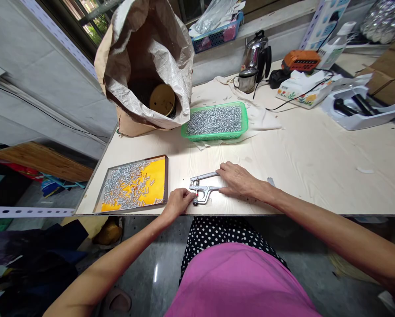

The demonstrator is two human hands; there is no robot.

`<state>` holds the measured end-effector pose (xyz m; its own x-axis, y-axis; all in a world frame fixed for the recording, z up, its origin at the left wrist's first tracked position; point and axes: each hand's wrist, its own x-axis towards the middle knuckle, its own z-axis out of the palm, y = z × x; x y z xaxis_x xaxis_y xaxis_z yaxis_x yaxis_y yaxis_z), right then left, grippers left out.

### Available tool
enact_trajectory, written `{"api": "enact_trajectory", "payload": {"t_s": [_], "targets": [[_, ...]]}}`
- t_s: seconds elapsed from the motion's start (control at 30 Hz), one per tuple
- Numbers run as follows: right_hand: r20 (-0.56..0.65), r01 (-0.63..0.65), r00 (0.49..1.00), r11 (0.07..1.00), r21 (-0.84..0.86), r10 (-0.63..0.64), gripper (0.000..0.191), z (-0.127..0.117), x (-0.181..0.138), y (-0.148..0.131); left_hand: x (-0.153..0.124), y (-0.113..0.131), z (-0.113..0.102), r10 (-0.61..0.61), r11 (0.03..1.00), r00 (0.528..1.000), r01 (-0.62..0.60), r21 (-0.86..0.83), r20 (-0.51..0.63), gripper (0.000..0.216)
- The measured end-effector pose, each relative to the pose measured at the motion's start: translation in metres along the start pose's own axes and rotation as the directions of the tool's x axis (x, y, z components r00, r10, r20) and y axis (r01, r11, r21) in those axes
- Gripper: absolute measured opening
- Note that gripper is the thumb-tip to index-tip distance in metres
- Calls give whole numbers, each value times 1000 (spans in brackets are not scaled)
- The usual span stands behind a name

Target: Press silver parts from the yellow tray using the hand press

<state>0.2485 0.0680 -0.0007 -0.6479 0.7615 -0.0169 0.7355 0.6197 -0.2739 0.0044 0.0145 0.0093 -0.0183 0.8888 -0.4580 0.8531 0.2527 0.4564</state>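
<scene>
Silver hand-press pliers [202, 188] lie on the pale wooden table [299, 149] near its front edge. My right hand [238, 180] wraps round their handles. At the jaws, my left hand [177, 203] pinches a small part that I cannot make out. A yellow-bottomed tray [157, 176] holding several small metal pieces sits just left of my left hand. Farther back stands a green basket [245, 125] full of the same metal pieces.
A large open sack [144, 57] with a yellow tub inside stands at the back left. A steel kettle [255, 59], an orange tool [299, 60], a tissue pack [303, 90] and a white tray [365, 116] line the back right. A cable crosses the table there.
</scene>
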Motion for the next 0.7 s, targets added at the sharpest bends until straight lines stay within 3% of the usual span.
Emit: {"api": "enact_trajectory", "payload": {"t_s": [0.03,0.1,0.23,0.33,0.57,0.7], "targets": [[-4,-4,1000,1000,6,4,32,0,-1,-1,-3,1,1,119,989,988,-109,102,-95,27],[-4,-8,1000,1000,10,8,31,-1,-1,-2,-7,6,5,357,915,913,-300,271,-196,20],[12,-21,1000,1000,6,21,31,-5,-2,-7,4,26,18,619,732,778,-526,434,-101,39],[28,-34,999,999,21,33,32,-7,-4,-8,20,41,25,670,658,743,-594,462,0,51],[108,-60,993,996,69,53,60,-5,-4,-2,39,56,13,658,582,734,-637,506,167,60],[120,-86,989,996,19,83,35,-9,-3,-8,43,57,11,647,588,744,-625,513,166,45]]}}
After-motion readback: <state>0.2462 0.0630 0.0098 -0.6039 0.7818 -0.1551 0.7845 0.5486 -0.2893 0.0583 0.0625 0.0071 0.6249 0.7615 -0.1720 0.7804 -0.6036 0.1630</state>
